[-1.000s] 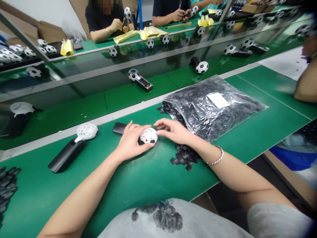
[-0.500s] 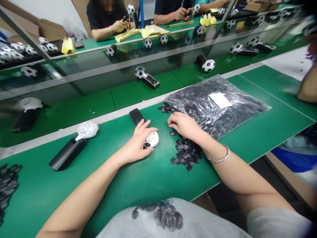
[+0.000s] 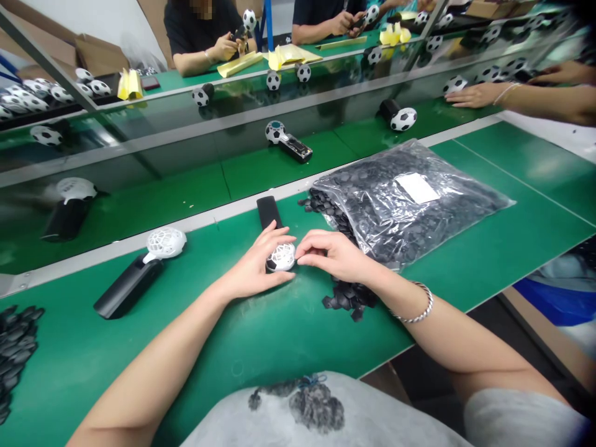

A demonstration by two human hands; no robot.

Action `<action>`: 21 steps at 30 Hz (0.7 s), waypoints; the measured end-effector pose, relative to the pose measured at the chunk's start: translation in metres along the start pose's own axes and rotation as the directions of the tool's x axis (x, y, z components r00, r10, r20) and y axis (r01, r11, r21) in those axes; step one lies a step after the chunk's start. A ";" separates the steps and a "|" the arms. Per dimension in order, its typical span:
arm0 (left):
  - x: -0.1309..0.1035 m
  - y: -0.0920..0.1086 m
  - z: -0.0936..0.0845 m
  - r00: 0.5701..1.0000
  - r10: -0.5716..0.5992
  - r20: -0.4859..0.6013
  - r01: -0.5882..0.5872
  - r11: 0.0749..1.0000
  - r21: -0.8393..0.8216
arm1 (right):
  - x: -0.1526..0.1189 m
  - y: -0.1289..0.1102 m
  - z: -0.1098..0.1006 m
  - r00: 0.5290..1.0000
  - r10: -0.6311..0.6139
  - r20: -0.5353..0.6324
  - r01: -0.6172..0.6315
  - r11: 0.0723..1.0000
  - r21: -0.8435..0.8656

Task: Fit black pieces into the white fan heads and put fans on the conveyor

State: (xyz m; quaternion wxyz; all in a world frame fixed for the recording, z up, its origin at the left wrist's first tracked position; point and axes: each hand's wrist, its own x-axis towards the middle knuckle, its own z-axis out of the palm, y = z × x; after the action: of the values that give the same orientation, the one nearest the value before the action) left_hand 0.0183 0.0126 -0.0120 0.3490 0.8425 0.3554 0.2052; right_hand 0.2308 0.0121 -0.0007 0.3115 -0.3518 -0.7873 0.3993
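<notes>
On the green work surface lies a handheld fan [image 3: 282,257] with a white lattice soccer-ball head and a black handle [image 3: 269,212] pointing away from me. My left hand [image 3: 261,261] curls around the ball head, fingers on its far side and thumb on its near side. Pinched at the right edge of the head, my right hand [image 3: 326,253] holds a small black patch [image 3: 297,261], mostly hidden by the fingertips. A loose pile of black patches [image 3: 349,298] lies under my right wrist. Behind that hand, more patches [image 3: 326,202] spill from a clear plastic bag [image 3: 391,230].
Another white-headed fan [image 3: 125,285] lies to the left, near a heap of black patches [image 3: 16,354]. Beyond a metal edge, a green conveyor [image 3: 186,211] carries several fans. A co-worker's hand [image 3: 479,95] reaches over it at right. Other people sit across the line.
My right hand has moved left from the loose patches to the ball head. Fans on the near conveyor have shifted right. A co-worker's hands have come in at the upper right.
</notes>
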 end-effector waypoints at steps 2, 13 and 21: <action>0.000 0.000 0.002 1.000 -0.006 -0.029 0.005 1.000 -0.013 | 0.000 -0.001 0.002 1.000 0.027 -0.002 -0.027 0.999 0.026; 0.000 -0.002 0.008 0.996 -0.046 -0.074 0.043 0.998 -0.044 | 0.005 0.003 0.014 0.980 0.198 -0.020 -0.190 0.962 0.197; 0.006 0.001 0.008 0.992 -0.002 -0.126 -0.008 0.997 -0.080 | 0.014 0.001 0.016 0.969 0.247 0.010 -0.243 0.946 0.213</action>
State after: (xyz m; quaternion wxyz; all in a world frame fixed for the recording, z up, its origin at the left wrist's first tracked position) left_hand 0.0275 0.0130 -0.0159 0.3591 0.8136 0.3669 0.2728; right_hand 0.2110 0.0171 -0.0069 0.3021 -0.4150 -0.6875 0.5136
